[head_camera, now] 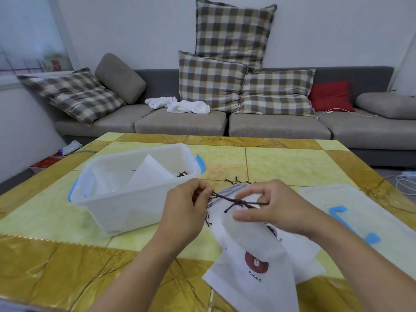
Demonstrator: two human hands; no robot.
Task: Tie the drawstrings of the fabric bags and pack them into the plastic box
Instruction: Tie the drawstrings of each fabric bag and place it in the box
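Observation:
A white fabric bag [252,251] with a brown bear print lies on top of other white bags on the table in front of me. Its dark brown drawstring [231,201] is stretched taut between my hands, with a knot near the middle. My left hand [186,210] pinches the cord's left end. My right hand [270,208] pinches the right end over the bag's gathered mouth. The translucent plastic box [126,206] with blue latches stands to the left, holding white bags with a dark cord showing inside.
The box's lid [364,215] with blue clips lies flat on the table at the right. A yellow marble-patterned table [281,163] carries everything. A grey sofa [279,127] with checked cushions stands behind it.

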